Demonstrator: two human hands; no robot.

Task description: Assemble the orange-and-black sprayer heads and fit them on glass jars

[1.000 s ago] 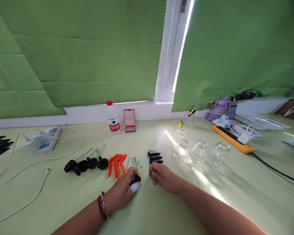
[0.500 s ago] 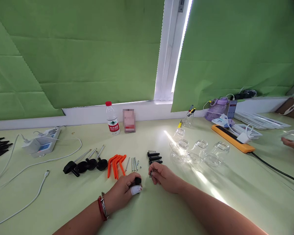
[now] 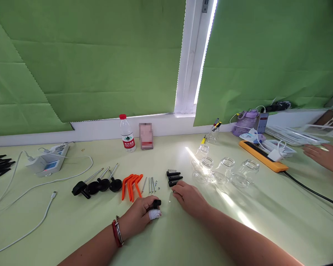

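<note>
My left hand point(image 3: 140, 214), with a white wrap on one finger, is closed around a black plastic part point(image 3: 157, 203) whose end sticks out past the thumb. My right hand point(image 3: 190, 197) rests low over the table, fingertips pinched on a small metal spring point(image 3: 174, 192), mostly covered by the fingers. Just beyond those fingertips lie several black plastic parts with springs point(image 3: 174, 178). To their left are small metal screws point(image 3: 152, 184) and tiny nuts. Several orange bent handles point(image 3: 131, 187) sit farther left, beside black round lids with metal rods point(image 3: 100, 186).
Several clear glass jars point(image 3: 223, 171) stand to the right, near an orange power strip point(image 3: 262, 157). A water bottle point(image 3: 127, 133) stands at the back. White cables point(image 3: 44, 218) cross the left side. Another person's hand point(image 3: 323, 157) is at the far right.
My right hand has moved slightly away from me, toward the black parts, and turned palm down. The left hand's black part has tilted to point right. The other person's hand has come further in.
</note>
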